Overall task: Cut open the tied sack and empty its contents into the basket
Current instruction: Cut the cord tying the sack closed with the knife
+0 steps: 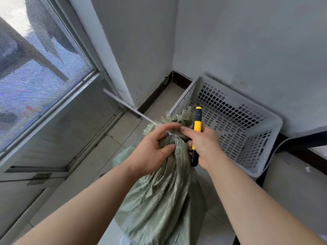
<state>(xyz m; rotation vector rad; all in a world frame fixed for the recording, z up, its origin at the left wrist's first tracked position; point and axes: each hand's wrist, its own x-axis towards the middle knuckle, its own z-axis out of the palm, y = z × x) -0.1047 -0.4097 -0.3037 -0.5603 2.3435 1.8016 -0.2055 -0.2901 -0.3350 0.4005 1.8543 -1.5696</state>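
A green woven sack (164, 197) stands upright on the floor, its neck gathered and bound by a white zip tie (171, 133) whose long tail (129, 108) sticks out to the upper left. My left hand (152, 147) grips the sack's neck just below the tie. My right hand (200, 145) holds a yellow and black utility knife (197, 126) upright against the neck, with its thumb and forefinger touching the tie. The blade is not visible. The grey perforated plastic basket (265, 121) sits on the floor just right of the sack, with nothing seen inside.
A grey wall corner with dark skirting (155, 92) lies behind the sack. A door with a mesh window (35, 71) stands at the left. Tiled floor (113, 138) surrounds the sack. A dark frame (300, 145) runs behind the basket at the right.
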